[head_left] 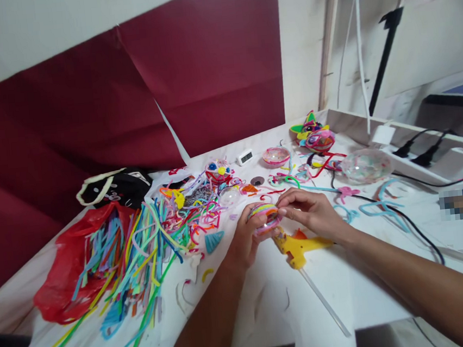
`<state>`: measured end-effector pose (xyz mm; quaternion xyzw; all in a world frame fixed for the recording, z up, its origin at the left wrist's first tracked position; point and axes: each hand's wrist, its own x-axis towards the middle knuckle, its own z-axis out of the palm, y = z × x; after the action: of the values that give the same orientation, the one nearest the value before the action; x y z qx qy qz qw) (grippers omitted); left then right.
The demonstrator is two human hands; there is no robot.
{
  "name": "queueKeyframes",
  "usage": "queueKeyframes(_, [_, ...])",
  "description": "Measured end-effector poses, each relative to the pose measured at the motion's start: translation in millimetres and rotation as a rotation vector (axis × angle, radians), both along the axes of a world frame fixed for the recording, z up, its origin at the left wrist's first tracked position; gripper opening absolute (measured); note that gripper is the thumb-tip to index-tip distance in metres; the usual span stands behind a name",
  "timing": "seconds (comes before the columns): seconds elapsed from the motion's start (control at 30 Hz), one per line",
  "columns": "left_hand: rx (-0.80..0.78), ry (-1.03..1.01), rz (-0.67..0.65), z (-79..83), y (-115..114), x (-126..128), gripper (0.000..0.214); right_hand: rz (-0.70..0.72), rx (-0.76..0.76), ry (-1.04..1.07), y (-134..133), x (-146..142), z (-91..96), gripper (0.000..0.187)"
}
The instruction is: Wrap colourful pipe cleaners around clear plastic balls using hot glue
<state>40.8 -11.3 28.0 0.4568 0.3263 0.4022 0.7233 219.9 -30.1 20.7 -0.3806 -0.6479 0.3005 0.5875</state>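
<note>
My left hand [248, 233] is wrapped round the side of a small round craft piece [265, 214] banded with colourful pipe cleaners. From the right, my right hand [306, 210] reaches its rim with thumb and fingers pinched together; whatever lies between those fingertips is too small to make out. Just below the hands lies a yellow hot glue gun [298, 248], with a clear glue stick [326, 303] sticking out of its back end toward me. A blue fan-shaped pipe-cleaner piece [213, 242] rests to the left of my left hand.
Loose pipe cleaners [142, 264] spill from a red plastic bag [66, 266] at left. Behind stand a black bag [114, 187], a small digital timer [244, 157], a pink-rimmed bowl [276, 156] and finished colourful figures [313, 133]. A clear bowl [368, 166] and black cables [417, 226] are at right.
</note>
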Motion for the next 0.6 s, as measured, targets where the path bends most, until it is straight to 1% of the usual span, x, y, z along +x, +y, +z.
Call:
queueKeyframes(0.07, [-0.013,-0.012,-0.015,-1.8,1,-1,0.040,-0.007,0.037,-0.049,-1,0,0.6,0.013])
queueKeyframes(0.17, [-0.005,-0.022,-0.030,-1.9,1,-1,0.041,-0.034,0.147,-0.139,-4,0,3.0,0.010])
queueKeyframes(0.23, [0.032,-0.002,0.000,0.6,0,-2,0.042,-0.062,0.220,-0.178,-6,-2,4.8,0.010])
queueKeyframes(0.3, [0.086,0.035,0.067,4.0,-2,-2,0.046,-0.094,0.242,-0.190,-8,-4,5.3,0.012])
queueKeyframes(0.37, [0.135,0.059,0.137,6.6,-3,-1,0.050,-0.117,0.203,-0.161,-9,-5,4.0,0.013])
queueKeyframes(0.43, [0.177,0.068,0.189,7.4,-3,-1,0.052,-0.116,0.121,-0.099,-8,-7,1.4,0.019])
queueKeyframes(0.5, [0.222,0.077,0.224,6.7,-3,0,0.050,-0.088,0.030,-0.025,-8,-8,-0.8,0.025])
queueKeyframes(0.6, [0.312,0.116,0.255,5.4,-3,1,0.048,-0.038,-0.069,0.061,-8,-10,-1.5,0.030])
